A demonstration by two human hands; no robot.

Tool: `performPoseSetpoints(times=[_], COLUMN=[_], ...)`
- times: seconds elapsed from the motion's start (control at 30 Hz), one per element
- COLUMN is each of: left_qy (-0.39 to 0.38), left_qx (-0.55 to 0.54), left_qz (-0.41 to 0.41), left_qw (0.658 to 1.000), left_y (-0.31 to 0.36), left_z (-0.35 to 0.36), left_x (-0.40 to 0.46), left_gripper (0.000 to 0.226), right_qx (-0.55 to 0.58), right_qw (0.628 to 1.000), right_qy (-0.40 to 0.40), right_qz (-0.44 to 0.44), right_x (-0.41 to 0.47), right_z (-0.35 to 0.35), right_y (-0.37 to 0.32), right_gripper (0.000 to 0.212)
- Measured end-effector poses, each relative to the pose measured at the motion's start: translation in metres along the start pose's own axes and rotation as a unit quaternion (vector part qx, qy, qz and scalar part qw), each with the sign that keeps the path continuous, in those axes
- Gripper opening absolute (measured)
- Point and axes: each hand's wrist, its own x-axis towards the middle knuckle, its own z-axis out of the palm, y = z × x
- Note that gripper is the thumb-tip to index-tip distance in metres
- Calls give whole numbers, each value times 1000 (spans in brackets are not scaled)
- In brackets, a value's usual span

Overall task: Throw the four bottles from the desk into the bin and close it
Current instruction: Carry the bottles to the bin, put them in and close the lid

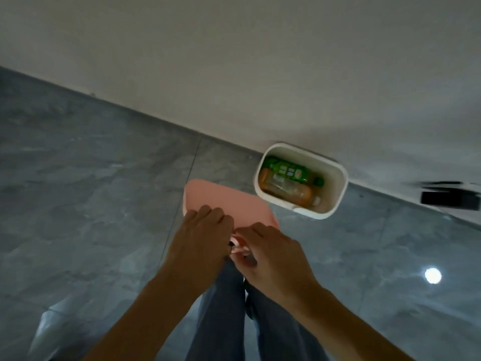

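A white bin (335,183) stands open on the grey floor against the wall. Inside it lie a green bottle (289,170) and an orange-labelled bottle (286,190); any others beneath are hidden. The pink lid (223,201) is held in the air to the bin's left, apart from it. My left hand (200,238) grips the lid's near edge from the left. My right hand (270,254) holds the same edge from the right, fingers curled around a small pink tab.
Grey tiled floor (91,191) spreads all around. A pale wall (260,74) runs behind the bin. A dark object (450,198) sits by the wall at the right. A pale bag-like shape (57,329) lies at lower left. My legs in jeans are below.
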Motion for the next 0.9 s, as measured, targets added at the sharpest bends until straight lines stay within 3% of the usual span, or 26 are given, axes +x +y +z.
performPoseSetpoints(times=[0.23, 0.33, 0.4, 0.5, 0.6, 0.73, 0.8, 0.9], left_qy=[32, 119, 173, 193, 179, 125, 101, 65], left_qx=[118, 85, 38, -39, -83, -39, -7, 39], left_qz=[107, 156, 178, 168, 136, 130, 141, 129], left_qw=[987, 977, 968, 966, 971, 983, 985, 989], left_y=[74, 90, 96, 100, 99, 93, 90, 86], left_z=[-69, -74, -65, -39, -8, 31, 49, 71], left_x=[37, 43, 49, 59, 69, 90, 106, 126], left_gripper=[28, 41, 43, 59, 62, 58, 58, 67], right_qx=[53, 126, 230, 372, 484, 730, 798, 849], right_qw=[985, 963, 921, 826, 724, 463, 360, 293], right_qy=[125, 158, 190, 226, 237, 271, 275, 247], right_qz=[104, 179, 252, 357, 431, 423, 398, 365], right_x=[-27, -35, -38, -37, -31, -12, 0, 15], right_z=[-67, -71, -66, -53, -36, -14, -2, 19], right_y=[29, 41, 47, 55, 68, 83, 90, 100], right_gripper=[18, 21, 14, 4, 11, 10, 15, 22])
